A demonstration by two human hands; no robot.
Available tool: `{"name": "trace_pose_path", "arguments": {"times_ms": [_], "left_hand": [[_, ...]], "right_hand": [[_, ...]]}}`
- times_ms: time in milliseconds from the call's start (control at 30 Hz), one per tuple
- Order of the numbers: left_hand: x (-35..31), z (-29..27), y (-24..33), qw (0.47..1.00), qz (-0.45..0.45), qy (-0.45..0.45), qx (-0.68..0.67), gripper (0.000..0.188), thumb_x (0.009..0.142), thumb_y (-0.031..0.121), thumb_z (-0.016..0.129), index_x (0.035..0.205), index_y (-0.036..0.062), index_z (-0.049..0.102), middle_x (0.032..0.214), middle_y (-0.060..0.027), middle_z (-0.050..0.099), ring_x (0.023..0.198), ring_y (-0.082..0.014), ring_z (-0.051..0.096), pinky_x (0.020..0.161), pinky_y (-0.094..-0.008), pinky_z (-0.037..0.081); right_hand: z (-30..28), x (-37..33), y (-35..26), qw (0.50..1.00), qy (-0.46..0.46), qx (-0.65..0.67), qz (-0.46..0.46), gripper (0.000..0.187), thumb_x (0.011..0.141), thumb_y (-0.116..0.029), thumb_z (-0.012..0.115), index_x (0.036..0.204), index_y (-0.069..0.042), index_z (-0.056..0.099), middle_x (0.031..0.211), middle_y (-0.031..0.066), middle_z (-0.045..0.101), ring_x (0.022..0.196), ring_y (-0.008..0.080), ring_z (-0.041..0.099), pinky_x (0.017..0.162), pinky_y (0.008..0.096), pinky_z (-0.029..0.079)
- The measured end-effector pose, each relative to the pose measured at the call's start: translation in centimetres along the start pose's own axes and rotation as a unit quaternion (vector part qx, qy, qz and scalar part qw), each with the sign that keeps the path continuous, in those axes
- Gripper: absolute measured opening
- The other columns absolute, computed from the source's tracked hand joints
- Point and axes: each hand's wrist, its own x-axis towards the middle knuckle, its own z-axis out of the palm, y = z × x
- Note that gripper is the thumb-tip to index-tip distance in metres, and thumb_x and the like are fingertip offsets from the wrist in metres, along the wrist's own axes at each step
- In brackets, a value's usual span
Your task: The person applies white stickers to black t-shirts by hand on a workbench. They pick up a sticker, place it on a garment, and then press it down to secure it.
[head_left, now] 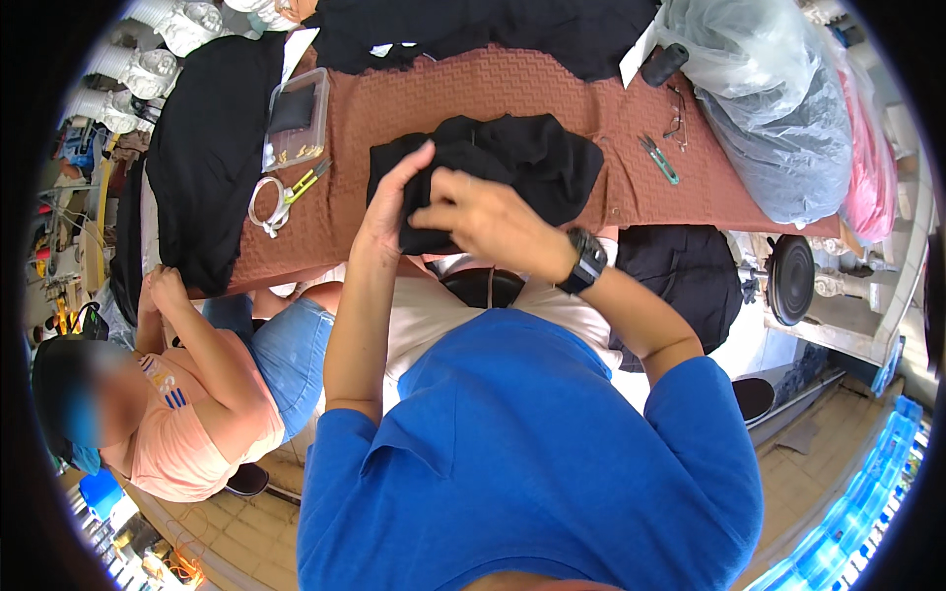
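A bunched black cloth (527,163) lies at the near edge of the table in front of me. My left hand (387,202) is at its left side, gripping the cloth; one finger sticks up and the others are partly hidden. Over the cloth's near part, my right hand (488,219) has its fingers bent and drawn together beside my left hand. Whatever its fingertips may pinch is too small to make out. A dark watch (585,261) is on my right wrist.
Left of the cloth are a clear plastic box (322,123), yellow thread snips (307,183) and a white ring (266,201). On the right lie green snips (659,160), a black thread spool (665,65) and filled plastic bags (769,108). A co-worker (202,424) sits at left, handling black fabric (212,148).
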Motion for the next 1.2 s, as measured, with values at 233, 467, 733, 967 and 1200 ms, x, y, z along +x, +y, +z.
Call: {"name": "trace_pose_path", "arguments": {"times_ms": [233,467,733,967,1200], "left_hand": [[-1.3,0.6,-2.6,0.988,0.113,0.094,0.041,0.029,0.101,0.021,0.064,0.119,-0.0012,0.066,0.115,-0.0131,0.072,0.103,-0.0224,0.071,0.087,-0.0359,0.061],[-0.5,1.3,-3.6,0.985,0.119,0.123,-0.013,0.032,0.099,0.022,0.07,0.115,-0.0033,0.059,0.114,-0.0157,0.069,0.109,-0.0242,0.07,0.091,-0.0377,0.06],[-1.8,2.3,-1.8,0.964,0.252,0.08,0.014,0.036,0.103,0.019,0.063,0.13,-0.0043,0.058,0.127,-0.0148,0.067,0.12,-0.0231,0.065,0.105,-0.0383,0.051],[-2.5,3.5,-1.7,0.965,0.258,0.017,-0.033,0.039,0.106,0.025,0.057,0.131,-0.0048,0.06,0.129,-0.0141,0.066,0.123,-0.0234,0.063,0.108,-0.0384,0.048],[-1.6,3.7,-3.3,0.914,0.375,0.135,0.079,0.02,0.092,0.001,0.073,0.111,0.0006,0.067,0.108,-0.0061,0.073,0.097,-0.0129,0.069,0.09,-0.0268,0.054]], "right_hand": [[0.7,-3.7,0.4,0.953,0.183,0.126,0.205,0.015,0.091,-0.015,0.075,0.095,-0.001,0.068,0.083,0.0101,0.062,0.073,0.0252,0.062,0.067,0.0372,0.05],[1.5,-2.7,5.4,0.861,0.135,0.22,0.438,0.014,0.097,-0.01,0.071,0.105,0.002,0.071,0.088,0.0053,0.071,0.073,0.0097,0.065,0.066,0.0253,0.053],[0.9,-0.7,4.5,0.864,0.226,0.228,0.388,0.024,0.097,-0.009,0.071,0.117,0.003,0.064,0.097,0.007,0.07,0.083,0.0117,0.067,0.074,0.0247,0.055],[-0.5,-0.6,4.4,0.757,0.257,0.512,0.314,0.025,0.098,-0.002,0.067,0.121,0.0,0.061,0.104,0.0084,0.068,0.088,0.0152,0.07,0.079,0.0271,0.058],[-1.9,0.2,4.4,0.923,0.251,0.092,0.278,0.025,0.086,-0.007,0.079,0.109,-0.004,0.071,0.097,0.0056,0.063,0.078,0.0137,0.061,0.069,0.0276,0.05]]}}
